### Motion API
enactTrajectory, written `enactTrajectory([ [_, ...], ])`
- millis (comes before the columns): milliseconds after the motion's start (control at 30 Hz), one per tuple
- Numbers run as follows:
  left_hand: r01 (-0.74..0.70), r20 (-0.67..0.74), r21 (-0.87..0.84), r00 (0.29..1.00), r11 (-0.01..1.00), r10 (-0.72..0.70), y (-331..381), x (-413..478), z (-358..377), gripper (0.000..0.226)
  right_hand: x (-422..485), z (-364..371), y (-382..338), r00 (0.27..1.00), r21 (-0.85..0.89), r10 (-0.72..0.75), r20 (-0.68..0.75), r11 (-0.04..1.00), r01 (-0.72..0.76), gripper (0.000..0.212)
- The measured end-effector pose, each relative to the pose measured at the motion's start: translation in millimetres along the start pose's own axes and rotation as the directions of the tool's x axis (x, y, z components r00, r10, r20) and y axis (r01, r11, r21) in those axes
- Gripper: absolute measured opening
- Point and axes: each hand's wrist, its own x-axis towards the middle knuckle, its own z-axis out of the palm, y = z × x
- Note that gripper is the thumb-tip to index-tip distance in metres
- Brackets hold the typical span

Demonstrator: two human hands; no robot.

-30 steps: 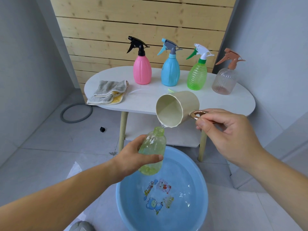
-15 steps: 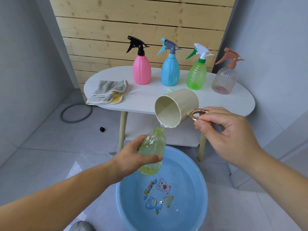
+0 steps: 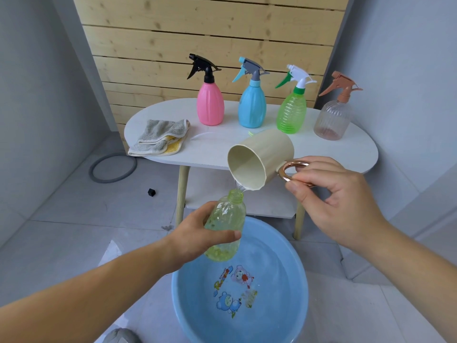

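**A:** In the head view, what is held by the left hand (image 3: 197,233)?

**B:** A clear green bottle (image 3: 226,226) is gripped round its body. The fingers are curled about its lower half and the thumb is laid across the front. The bottle is tilted slightly, with its open neck pointing up and away from the hand. It is kept above the far left part of the blue basin (image 3: 284,256).

**A:** And the right hand (image 3: 329,196)?

**B:** The copper-coloured ring handle (image 3: 290,174) of a beige cup (image 3: 262,157) is pinched between thumb and forefinger, and the other fingers are curled loosely beneath. The cup is tipped onto its side, with its mouth turned left and downward. It lies to the left of that hand and just above the bottle's neck.

**A:** Is anything seen between cup and bottle?

**B:** A thin run of water (image 3: 241,189) is seen from the cup's lowest lip to the bottle's mouth. Some liquid is seen in the bottom of the bottle.

**A:** What else is shown?

**B:** The basin is set on the floor in front of a white oval worktop (image 3: 217,149), with a cartoon print visible on its bottom. Four spray bottles are lined up along the back of the worktop:
- a pink spray bottle (image 3: 210,105)
- a blue spray bottle (image 3: 252,107)
- a green spray bottle (image 3: 291,112)
- a clear spray bottle (image 3: 330,120) with a brown trigger

A folded cloth (image 3: 160,137) lies at the worktop's left end.
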Motion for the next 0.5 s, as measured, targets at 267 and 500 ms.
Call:
enactTrajectory([
  [267, 0.012, -0.005, 0.001, 1.0, 1.0, -0.012, 0.4, -1.4, 0.9, 0.068, -0.5, 1.5, 2.9, 0.999, -0.054, -0.043, 0.008, 0.998, 0.043, 0.026],
  [500, 0.011, -0.006, 0.001, 1.0, 1.0, -0.011, 0.5, -0.8, 0.2, 0.067, -1.7, 0.4, 0.1, 0.981, -0.161, -0.189, 0.035, 0.968, 0.192, 0.02],
])
